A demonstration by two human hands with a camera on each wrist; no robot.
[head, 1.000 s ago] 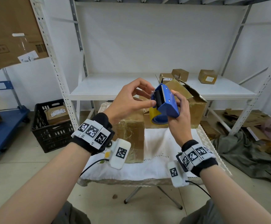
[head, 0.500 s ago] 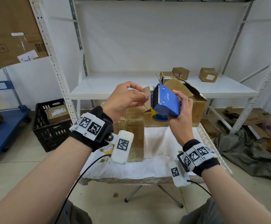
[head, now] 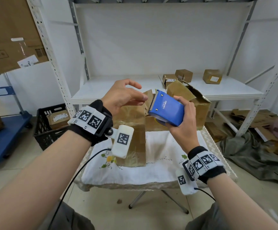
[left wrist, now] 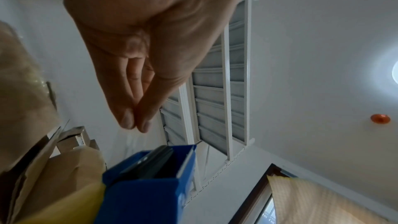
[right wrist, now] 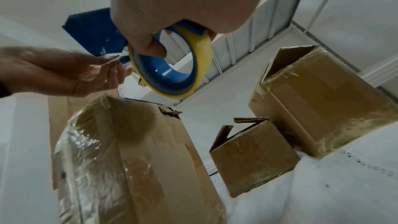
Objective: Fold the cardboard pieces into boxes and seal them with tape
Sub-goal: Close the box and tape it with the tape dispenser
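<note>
My right hand [head: 182, 125] grips a blue tape dispenser [head: 166, 110] with a yellowish tape roll [right wrist: 172, 67], held above the table, its serrated blade pointing left. My left hand [head: 143, 97] is just left of the blade, thumb and fingertips [left wrist: 135, 125] pressed together. In the right wrist view they pinch the clear tape end [right wrist: 114, 58]. Below stands a tall taped cardboard box [head: 131, 130]. Behind it are a small box [right wrist: 252, 154] with raised flaps and a larger open box [head: 199, 107].
The boxes stand on a small folding table with a white embroidered cloth [head: 159, 163]. Behind it is a white metal shelf [head: 118, 90] with small boxes [head: 212, 76]. A black crate [head: 48, 123] and blue cart [head: 2, 130] are left; flat cardboard [head: 259, 117] and grey cloth [head: 251, 151] lie right.
The right hand has tilted the dispenser flatter, so its blue top faces me. The left hand's fingers went from spread at the blade to a pinch beside it.
</note>
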